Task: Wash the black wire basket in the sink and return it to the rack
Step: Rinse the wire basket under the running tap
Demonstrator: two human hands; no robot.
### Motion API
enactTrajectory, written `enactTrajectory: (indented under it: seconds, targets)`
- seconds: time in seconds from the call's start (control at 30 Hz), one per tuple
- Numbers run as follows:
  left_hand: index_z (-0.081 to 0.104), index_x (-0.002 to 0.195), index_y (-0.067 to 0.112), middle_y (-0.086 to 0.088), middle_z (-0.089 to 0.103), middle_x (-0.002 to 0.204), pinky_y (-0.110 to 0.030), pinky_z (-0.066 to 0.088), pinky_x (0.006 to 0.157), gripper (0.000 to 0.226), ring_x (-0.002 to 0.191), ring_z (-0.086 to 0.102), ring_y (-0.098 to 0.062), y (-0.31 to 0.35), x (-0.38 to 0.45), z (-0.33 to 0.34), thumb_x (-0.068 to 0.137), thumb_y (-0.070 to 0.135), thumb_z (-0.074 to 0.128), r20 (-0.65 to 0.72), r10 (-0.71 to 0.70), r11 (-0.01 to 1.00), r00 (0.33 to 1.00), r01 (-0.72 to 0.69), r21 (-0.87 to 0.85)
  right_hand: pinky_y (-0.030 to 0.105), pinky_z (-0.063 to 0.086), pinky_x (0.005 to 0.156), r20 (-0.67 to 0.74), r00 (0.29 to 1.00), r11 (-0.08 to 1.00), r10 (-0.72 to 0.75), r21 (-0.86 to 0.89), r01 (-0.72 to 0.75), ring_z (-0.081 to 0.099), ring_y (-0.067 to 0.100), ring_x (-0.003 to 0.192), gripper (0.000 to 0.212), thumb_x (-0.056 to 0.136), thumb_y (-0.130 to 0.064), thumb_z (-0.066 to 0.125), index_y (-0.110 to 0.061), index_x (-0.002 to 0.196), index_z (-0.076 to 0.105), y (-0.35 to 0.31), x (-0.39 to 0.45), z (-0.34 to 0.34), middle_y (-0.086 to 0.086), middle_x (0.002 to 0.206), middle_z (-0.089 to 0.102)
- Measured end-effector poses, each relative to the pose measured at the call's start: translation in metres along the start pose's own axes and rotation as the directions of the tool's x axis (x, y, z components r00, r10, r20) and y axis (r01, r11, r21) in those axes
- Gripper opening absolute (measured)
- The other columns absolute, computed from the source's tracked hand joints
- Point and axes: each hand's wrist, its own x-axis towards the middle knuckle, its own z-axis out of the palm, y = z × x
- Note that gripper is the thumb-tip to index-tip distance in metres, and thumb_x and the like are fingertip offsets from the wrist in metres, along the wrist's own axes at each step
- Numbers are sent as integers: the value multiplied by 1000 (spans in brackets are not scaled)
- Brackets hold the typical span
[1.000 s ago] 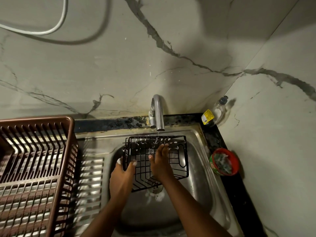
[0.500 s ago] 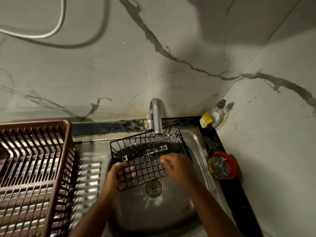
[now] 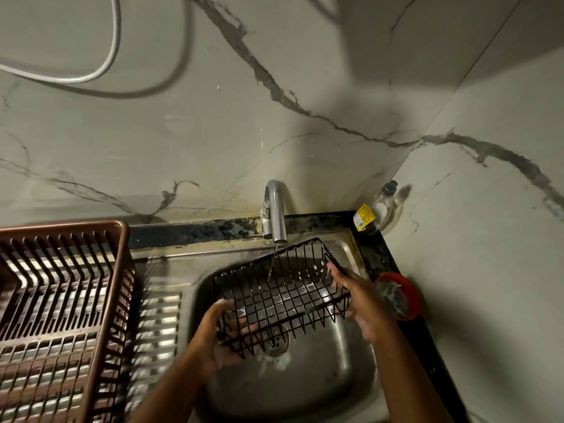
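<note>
basket (image 3: 280, 288) | between both hands | left hand (image 3: 219, 340) grips | right hand (image 3: 360, 303) touches

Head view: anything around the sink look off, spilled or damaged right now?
Nothing serious. The clear bottle in the back right corner leans against the wall rather than standing upright. The black wire basket is tilted under the faucet stream, held by both hands, which suits rinsing.
</note>
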Motion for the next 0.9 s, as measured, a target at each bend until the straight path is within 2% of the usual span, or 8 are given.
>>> enactTrajectory:
  seconds: [0.1, 0.27, 0.43, 0.6, 0.7, 0.77, 0.83, 0.9]
  targets:
    - [68, 116, 1, -26, 73, 109, -54, 42, 104, 70, 112, 62, -43, 2, -2, -2, 88, 63, 52, 16, -92, 996, 996, 92, 5, 28, 46, 60, -28, 998, 998, 49, 31, -48, 58, 22, 103, 33, 89, -49, 61, -40, 119, 68, 15, 7, -4, 5, 133, 59]
    - [69, 115, 3, -27, 71, 114, -53, 42, 104, 90, 114, 61, -42, 6, -6, -7, 80, 82, 45, 31, -130, 991, 991, 129, 29, 44, 56, 89, -81, 990, 992, 114, 55, -110, 61, 28, 106, 36, 81, -51, 67, -37, 114, 69, 25, 9, 6, 1, 134, 53]
    - [69, 110, 3, -23, 76, 96, -53, 48, 100, 94, 108, 63, -41, 13, -13, -16, 83, 85, 33, 29, -92, 992, 995, 90, 86, 55, 50, 98, -109, 985, 986, 132, 117, -119, 62, 32, 108, 71, 55, -64, 69, -36, 121, 66, 29, 7, 24, 3, 132, 55]
    - [67, 111, 2, -21, 76, 91, -52, 50, 95, 85, 106, 64, -39, 15, -8, -26, 84, 79, 44, 30, -79, 992, 996, 76, 99, 52, 55, 92, -133, 984, 984, 117, 152, -97, 64, 32, 102, 39, 81, -51, 65, -34, 116, 70, 30, 3, 28, 6, 130, 55]
    - [67, 112, -1, -23, 76, 93, -49, 53, 86, 82, 101, 64, -38, 12, -4, -24, 84, 74, 50, 43, -132, 990, 990, 130, 60, 50, 56, 88, -170, 976, 986, 137, 121, -117, 62, 32, 104, 46, 81, -48, 69, -27, 122, 67, 26, -2, 22, 5, 126, 54]
    - [66, 118, -1, -26, 72, 107, -48, 53, 83, 82, 104, 63, -39, 8, 2, -22, 84, 72, 49, 61, -159, 987, 985, 159, 12, 39, 59, 71, -199, 972, 990, 124, 96, -106, 64, 30, 99, 51, 81, -49, 70, -23, 124, 64, 20, -8, 16, 8, 123, 59]
    - [65, 123, 1, -27, 70, 116, -49, 49, 92, 80, 110, 60, -40, 2, 6, -16, 88, 69, 45, 58, -170, 985, 984, 171, -18, 29, 51, 60, -218, 974, 997, 66, 44, -58, 62, 25, 96, 47, 85, -49, 68, -22, 123, 64, 12, -16, 10, 8, 119, 61]
    - [64, 124, 1, -28, 69, 117, -52, 41, 107, 77, 112, 61, -40, -4, 12, -11, 91, 67, 43, 55, -180, 983, 982, 182, -21, 33, 52, 67, -218, 976, 1000, -9, -16, 6, 56, 18, 90, 39, 89, -47, 65, -25, 121, 65, 5, -27, 7, -1, 107, 57]
